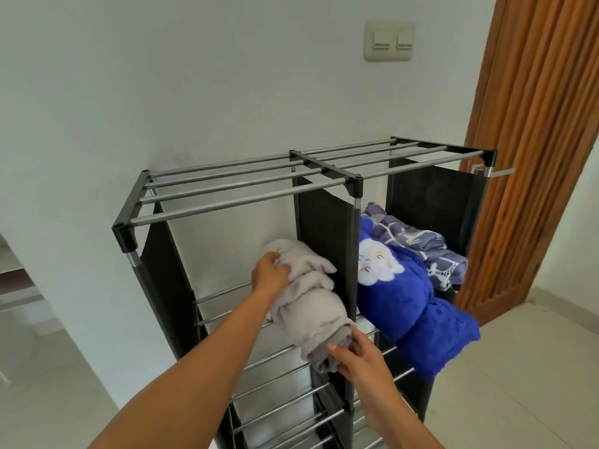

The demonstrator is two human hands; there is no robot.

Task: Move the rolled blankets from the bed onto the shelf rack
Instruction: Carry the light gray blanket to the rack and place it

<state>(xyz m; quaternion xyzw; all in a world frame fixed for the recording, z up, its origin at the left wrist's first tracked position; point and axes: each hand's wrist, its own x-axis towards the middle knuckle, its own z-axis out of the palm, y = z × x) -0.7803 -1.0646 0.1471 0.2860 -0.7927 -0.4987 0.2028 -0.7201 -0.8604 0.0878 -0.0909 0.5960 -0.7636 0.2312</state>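
Observation:
A rolled light grey blanket (309, 306) lies on the bars of the shelf rack (227, 202), in the left compartment against the black middle divider. My left hand (269, 271) grips its far end. At its near end, which sticks out past the front bar, my right hand (358, 354) holds on with the fingers. In the right compartment lie a rolled bright blue blanket (411, 306) with a white patch and, behind it, a grey-blue patterned blanket (431, 251). The bed is out of view.
The rack stands against a white wall, with lower tiers of metal bars (285, 406) below. A wooden door (534, 140) with a metal handle (492, 171) is just right of the rack. A light switch (389, 40) sits on the wall above. Pale tiled floor lies all around.

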